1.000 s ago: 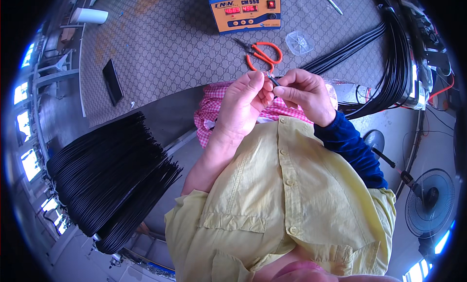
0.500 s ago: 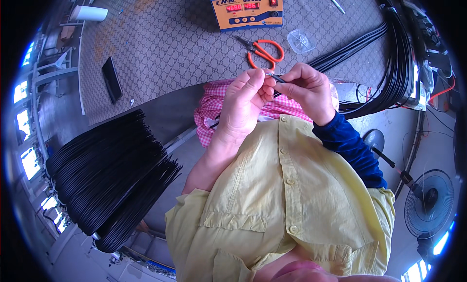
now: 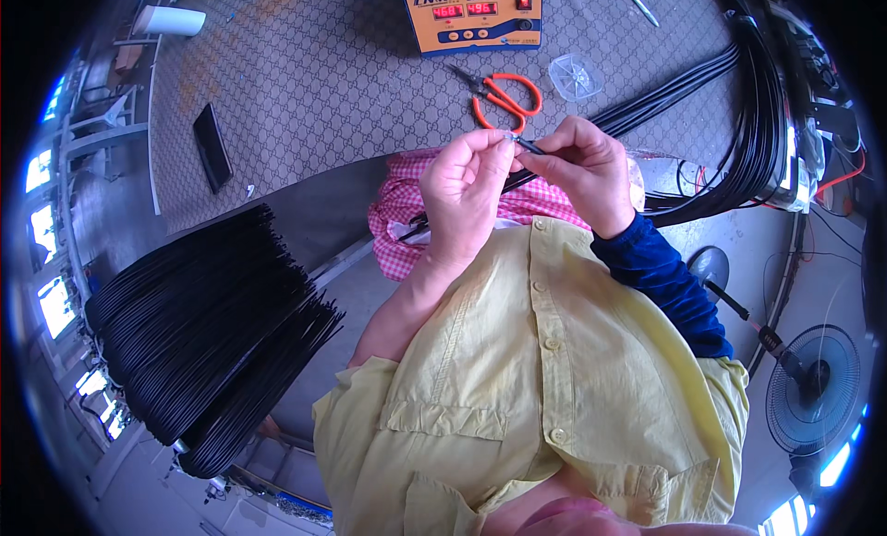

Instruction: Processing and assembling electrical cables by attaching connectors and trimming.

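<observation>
While your left grip point(image 3: 465, 192) pinched narrowly at the stripped tip of a black cable point(image 3: 527, 145), your right grip point(image 3: 591, 174) was closed on its dark jacket just beside it. The cable was held between both hands, in front of the worktop point(image 3: 314, 79) edge and above a pink checked cloth point(image 3: 397, 183).

Beyond your hands, the orange and blue unit point(image 3: 476, 23) bore dark lettering across its face, with two lit red number displays beneath it and small marks around a row of buttons. The worktop's cover carried a repeating printed pattern. Orange-handled scissors point(image 3: 504, 100) lay open just past your fingertips, with a clear dish point(image 3: 575, 78) to their right and a dark phone point(image 3: 212, 148) well off to the left.

Compared with a second earlier, your left thumb had swung in toward the cable's tip, your index finger showed arched over it, and less of your lower fingers could be seen. Your right hand had barely shifted. Scissors, dish and phone kept their places on the worktop.
</observation>
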The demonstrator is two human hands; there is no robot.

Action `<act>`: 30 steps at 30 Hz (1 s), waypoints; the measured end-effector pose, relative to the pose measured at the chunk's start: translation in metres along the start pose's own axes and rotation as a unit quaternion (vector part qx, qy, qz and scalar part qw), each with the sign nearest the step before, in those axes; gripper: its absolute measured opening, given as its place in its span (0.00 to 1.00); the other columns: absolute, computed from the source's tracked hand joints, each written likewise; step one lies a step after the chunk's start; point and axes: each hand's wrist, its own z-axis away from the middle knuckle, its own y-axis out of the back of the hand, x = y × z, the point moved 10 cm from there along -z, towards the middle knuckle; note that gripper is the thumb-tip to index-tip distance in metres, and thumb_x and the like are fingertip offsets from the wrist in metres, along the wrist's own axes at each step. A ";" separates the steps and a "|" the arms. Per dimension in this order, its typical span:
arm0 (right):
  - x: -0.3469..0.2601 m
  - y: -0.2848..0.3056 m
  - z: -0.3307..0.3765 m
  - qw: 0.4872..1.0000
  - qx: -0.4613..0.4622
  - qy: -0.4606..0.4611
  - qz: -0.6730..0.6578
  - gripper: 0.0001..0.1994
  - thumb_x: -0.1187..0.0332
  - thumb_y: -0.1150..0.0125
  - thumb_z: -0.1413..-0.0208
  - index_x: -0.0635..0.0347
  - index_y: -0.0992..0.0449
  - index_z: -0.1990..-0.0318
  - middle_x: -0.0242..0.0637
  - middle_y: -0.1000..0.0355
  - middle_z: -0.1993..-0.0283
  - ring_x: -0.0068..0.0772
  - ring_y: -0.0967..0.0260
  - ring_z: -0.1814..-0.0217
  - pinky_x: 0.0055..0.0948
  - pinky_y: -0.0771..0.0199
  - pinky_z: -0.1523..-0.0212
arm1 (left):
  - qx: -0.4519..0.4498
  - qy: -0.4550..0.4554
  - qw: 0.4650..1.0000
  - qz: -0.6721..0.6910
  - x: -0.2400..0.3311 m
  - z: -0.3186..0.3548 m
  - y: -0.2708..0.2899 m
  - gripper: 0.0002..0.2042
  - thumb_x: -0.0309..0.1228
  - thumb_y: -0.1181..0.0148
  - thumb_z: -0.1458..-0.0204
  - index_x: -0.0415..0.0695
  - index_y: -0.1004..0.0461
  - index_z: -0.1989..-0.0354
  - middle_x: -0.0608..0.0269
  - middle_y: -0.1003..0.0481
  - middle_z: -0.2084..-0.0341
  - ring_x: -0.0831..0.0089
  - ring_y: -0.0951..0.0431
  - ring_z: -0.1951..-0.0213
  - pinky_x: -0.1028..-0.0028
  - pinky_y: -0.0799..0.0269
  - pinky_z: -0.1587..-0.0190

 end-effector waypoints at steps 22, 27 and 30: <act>0.013 -0.009 0.001 0.995 -0.032 -0.081 -0.045 0.06 0.76 0.41 0.55 0.66 0.30 0.70 0.31 0.32 0.77 0.15 0.38 0.81 0.12 0.38 0.82 | 0.056 0.048 0.981 0.177 -0.033 0.004 0.000 0.04 0.26 0.52 0.49 0.39 0.32 0.68 0.65 0.31 0.75 0.82 0.35 0.75 0.81 0.37 0.68; 0.002 -0.003 0.001 0.997 -0.050 -0.052 0.009 0.05 0.76 0.42 0.53 0.66 0.29 0.68 0.28 0.33 0.75 0.14 0.39 0.76 0.14 0.37 0.76 | 0.043 0.120 0.965 0.228 -0.037 -0.003 0.006 0.08 0.31 0.50 0.49 0.40 0.31 0.68 0.68 0.30 0.77 0.84 0.35 0.76 0.84 0.39 0.70; -0.003 -0.005 0.002 0.995 -0.080 -0.045 0.038 0.05 0.75 0.44 0.51 0.66 0.29 0.67 0.27 0.34 0.74 0.13 0.40 0.72 0.15 0.38 0.72 | -0.018 0.169 0.959 0.229 -0.038 -0.007 -0.002 0.09 0.32 0.51 0.48 0.39 0.30 0.67 0.67 0.30 0.76 0.83 0.35 0.76 0.84 0.38 0.70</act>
